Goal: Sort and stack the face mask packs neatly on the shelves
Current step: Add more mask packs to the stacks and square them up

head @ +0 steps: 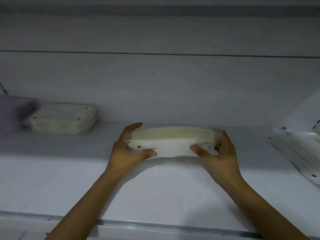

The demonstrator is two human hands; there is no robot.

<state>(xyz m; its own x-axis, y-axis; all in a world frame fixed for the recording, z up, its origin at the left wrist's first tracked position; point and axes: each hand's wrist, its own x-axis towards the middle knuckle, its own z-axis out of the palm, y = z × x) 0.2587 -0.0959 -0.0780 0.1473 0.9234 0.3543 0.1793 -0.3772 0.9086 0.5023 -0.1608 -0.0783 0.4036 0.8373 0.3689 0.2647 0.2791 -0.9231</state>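
A: Holding 1 stack of packs [170, 142] at both ends. Left hand [128, 149] clamps the left end, thumb on the front face, fingers curled over the back. Right hand [219, 151] clamps the right end the same way. Stack sits at the middle of the shelf [52, 179], touching it or just above; cannot tell which.

B: Step?

A: Placement, I judge. Next move calls for setting it flat, squaring the edges, then letting go with both hands together so the layers do not slide.

B: Surroundings?

A: 1 cream stack [64, 119] rests further back on the left, a purple bundle [12, 115] just beside it. White packs [297, 149] lie tilted at the right. All well apart from the held stack; nothing blocks the spot.
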